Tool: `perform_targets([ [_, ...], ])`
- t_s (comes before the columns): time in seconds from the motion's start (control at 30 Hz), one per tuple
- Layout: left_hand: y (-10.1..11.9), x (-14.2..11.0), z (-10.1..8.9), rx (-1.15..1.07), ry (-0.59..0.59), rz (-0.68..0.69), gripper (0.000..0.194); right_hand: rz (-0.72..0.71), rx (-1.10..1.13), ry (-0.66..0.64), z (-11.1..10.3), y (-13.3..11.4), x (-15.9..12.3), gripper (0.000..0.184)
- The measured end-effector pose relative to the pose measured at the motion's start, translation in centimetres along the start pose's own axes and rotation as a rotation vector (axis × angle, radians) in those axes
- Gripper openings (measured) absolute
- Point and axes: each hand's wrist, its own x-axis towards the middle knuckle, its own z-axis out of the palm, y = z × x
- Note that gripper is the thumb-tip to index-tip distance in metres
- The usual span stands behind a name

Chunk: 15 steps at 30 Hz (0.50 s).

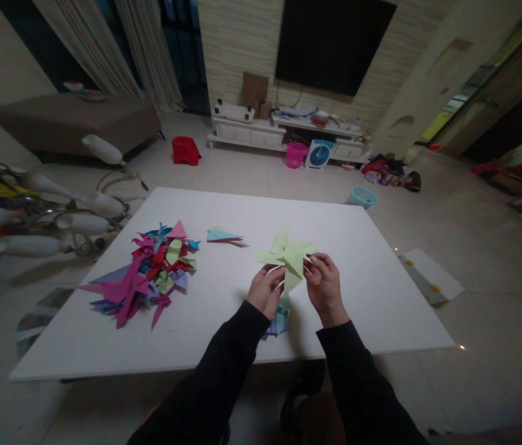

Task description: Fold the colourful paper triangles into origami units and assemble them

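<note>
A pale green folded paper pinwheel is held up over the white table between my two hands. My left hand pinches its lower left side, fingers closed on the paper. On the opposite side, my right hand grips the right edge between thumb and fingers. Below my left hand, teal and lavender folded paper lies on the table, partly hidden by the hand. Farther back lies a thin stack of folded paper, light blue on top with red beneath. At the left is a heap of colourful origami pieces.
The white table has its near edge close to my body. Beyond it on the floor stand a red stool, a pink bin, a blue and white fan and a turquoise basket. A lamp with several white shades is at the left.
</note>
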Motion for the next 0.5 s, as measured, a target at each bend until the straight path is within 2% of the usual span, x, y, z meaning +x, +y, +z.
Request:
perform_targets([
  [0.17, 0.1, 0.2, -0.5, -0.010, 0.156, 0.054, 0.020, -0.076, -0.193, 0.007, 0.7, 1.1, -0.9, 0.027],
  [0.3, 0.4, 0.6, -1.0, -0.027, 0.218, 0.081, 0.021, -0.193, -0.396, -0.018, 1.1, 1.8, -1.3, 0.020],
  [0.4, 1.0, 0.6, -1.1, -0.063, 0.203, 0.075, 0.014, -0.204, -0.376, -0.063, 1.2, 1.8, -1.4, 0.018],
  [0.5, 2.0, 0.2, -1.0, -0.060, 0.204, -0.004, 0.006, -0.187, -0.291, -0.085, 1.3, 1.6, -1.5, 0.017],
])
